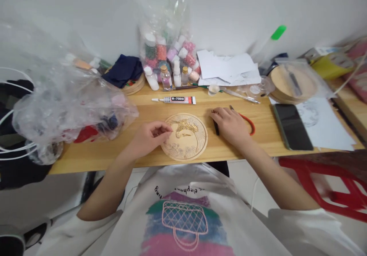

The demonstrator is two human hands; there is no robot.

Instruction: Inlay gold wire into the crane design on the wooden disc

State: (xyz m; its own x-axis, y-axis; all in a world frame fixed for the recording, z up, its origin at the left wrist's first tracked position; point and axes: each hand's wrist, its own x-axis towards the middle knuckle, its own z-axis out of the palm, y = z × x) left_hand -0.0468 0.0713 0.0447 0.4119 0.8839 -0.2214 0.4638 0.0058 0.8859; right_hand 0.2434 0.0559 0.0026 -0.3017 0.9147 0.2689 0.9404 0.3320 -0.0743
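Observation:
A round wooden disc (189, 151) lies flat near the table's front edge, with wave and sun-ray lines and a raised golden figure on it. At its left rim is my left hand (151, 137), thumb and forefinger pinched together; anything between the fingertips is too small to make out. To the right of the disc, my right hand (231, 125) rests on the table, fingers curled over a slim dark tool (216, 128). Beside and partly beneath that hand lies a tool with an orange handle (250, 124), its other end mostly hidden. A B-7000 glue tube (179, 100) lies behind the disc.
Clear plastic bags (71, 103) crowd the left side. Small bottles (163, 78) and a bag of bead jars (169, 49) line the wall. Papers (229, 68), a brush pen (241, 95), round wooden blanks (286, 82) and a phone (293, 127) occupy the back and right.

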